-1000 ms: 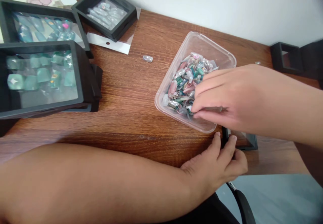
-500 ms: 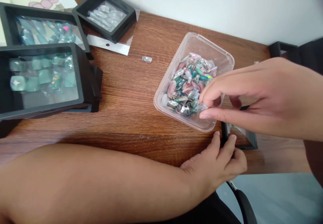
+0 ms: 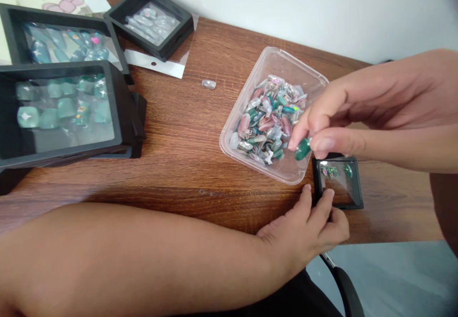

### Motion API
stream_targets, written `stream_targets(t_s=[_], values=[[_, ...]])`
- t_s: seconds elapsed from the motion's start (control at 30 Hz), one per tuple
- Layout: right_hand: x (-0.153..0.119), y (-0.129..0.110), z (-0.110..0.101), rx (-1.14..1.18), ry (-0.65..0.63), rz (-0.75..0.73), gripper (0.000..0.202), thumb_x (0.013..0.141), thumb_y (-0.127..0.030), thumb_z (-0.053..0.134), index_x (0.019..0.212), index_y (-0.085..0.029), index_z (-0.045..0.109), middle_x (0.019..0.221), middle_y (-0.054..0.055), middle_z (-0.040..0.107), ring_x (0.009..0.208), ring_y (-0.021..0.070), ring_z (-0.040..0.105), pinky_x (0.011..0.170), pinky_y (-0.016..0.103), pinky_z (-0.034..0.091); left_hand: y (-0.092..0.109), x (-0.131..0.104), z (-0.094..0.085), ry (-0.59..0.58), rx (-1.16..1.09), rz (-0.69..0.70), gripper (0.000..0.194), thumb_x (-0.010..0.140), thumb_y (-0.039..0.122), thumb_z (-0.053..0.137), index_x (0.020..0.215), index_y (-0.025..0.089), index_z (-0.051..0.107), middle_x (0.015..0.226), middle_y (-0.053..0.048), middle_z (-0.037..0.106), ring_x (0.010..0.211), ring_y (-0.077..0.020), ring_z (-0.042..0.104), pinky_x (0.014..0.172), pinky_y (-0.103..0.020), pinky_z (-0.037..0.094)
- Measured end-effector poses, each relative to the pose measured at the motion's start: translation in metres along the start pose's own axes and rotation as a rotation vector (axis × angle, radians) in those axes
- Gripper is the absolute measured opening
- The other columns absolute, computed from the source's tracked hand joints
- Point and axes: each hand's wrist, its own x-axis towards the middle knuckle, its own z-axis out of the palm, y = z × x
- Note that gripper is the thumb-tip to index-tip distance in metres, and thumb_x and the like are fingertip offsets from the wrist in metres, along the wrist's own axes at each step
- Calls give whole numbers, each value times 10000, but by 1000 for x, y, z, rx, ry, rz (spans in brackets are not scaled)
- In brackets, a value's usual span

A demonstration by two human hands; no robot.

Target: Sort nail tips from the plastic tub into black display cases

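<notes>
My right hand (image 3: 361,107) pinches a dark green press-on nail (image 3: 303,149) between thumb and fingertips, just over the near right corner of a clear plastic tub (image 3: 229,138). Inside the tub lies a heap of loose press-on nails (image 3: 268,121) in pink, green, silver and clear. Below, my left hand (image 3: 309,226) has its fingers on the left and near edges of a small black display frame (image 3: 359,190), holding it on the table. A few green decorated nails (image 3: 331,171) sit in that frame, near its far side. My right hand is above the frame's far edge.
Black display frames with teal nails (image 3: 59,107) are stacked at the left. Another black frame (image 3: 157,50) with pale nails lies at the back on a clear sleeve. One silvery nail (image 3: 208,84) rests alone on the wooden table (image 3: 171,140). A white wall (image 3: 304,12) stands behind.
My right hand has lifted from the heap and shifted right and turned, bringing out the dark green press-on nail. More of the small frame shows. My left hand has stayed nearly still.
</notes>
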Motion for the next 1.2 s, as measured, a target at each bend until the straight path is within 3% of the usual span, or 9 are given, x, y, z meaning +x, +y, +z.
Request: stream_targets(t_s=[0.3, 0.5, 0.73, 0.83, 1.03, 1.2], values=[[2, 0, 0, -45, -36, -2, 160, 1024, -428, 659, 982, -288, 723, 872, -31, 807, 699, 123, 734, 530, 262, 535, -3, -1, -2, -20, 19, 10, 754, 1002, 39, 89, 1705, 237, 274, 1737, -90, 305, 1619, -270, 401, 1244, -429, 536], [1, -1, 4, -9, -33, -11, 92, 1040, -350, 618, 998, -281, 663, 797, -65, 748, 614, 66, 664, 511, 195, 521, 1, 0, 1, 6, -9, -18, 750, 1012, 29, 85, 1686, 250, 328, 1713, -76, 340, 1611, -281, 414, 1245, -447, 539], [3, 3, 2, -107, 32, -32, 100, 985, -332, 682, 1066, -316, 738, 969, -35, 784, 760, 92, 709, 618, 238, 554, 0, 2, -1, -37, 8, 19, 761, 987, 9, 80, 1694, 200, 288, 1721, -119, 302, 1618, -304, 398, 1246, -464, 531], [4, 4, -1, -148, -2, -57, 119, 1008, -341, 631, 1060, -319, 735, 1037, -31, 775, 781, 96, 687, 611, 244, 541, -1, 3, -2, -51, 23, 36, 771, 977, 1, 74, 1698, 190, 272, 1729, -133, 285, 1618, -311, 395, 1245, -469, 529], [2, 3, 2, -201, -35, -98, 164, 997, -199, 521, 893, -262, 631, 1028, -3, 745, 894, 137, 683, 710, 299, 534, -1, 2, -1, -48, 2, 35, 765, 979, 16, 75, 1708, 175, 241, 1741, -138, 263, 1626, -322, 377, 1252, -473, 521], [4, 7, 0, -218, -82, -193, 163, 1006, -249, 558, 950, -295, 703, 1053, -30, 753, 950, 135, 708, 749, 286, 553, 1, 2, 0, -24, -12, 10, 755, 995, 26, 81, 1705, 207, 266, 1737, -110, 283, 1625, -308, 385, 1252, -462, 526]])
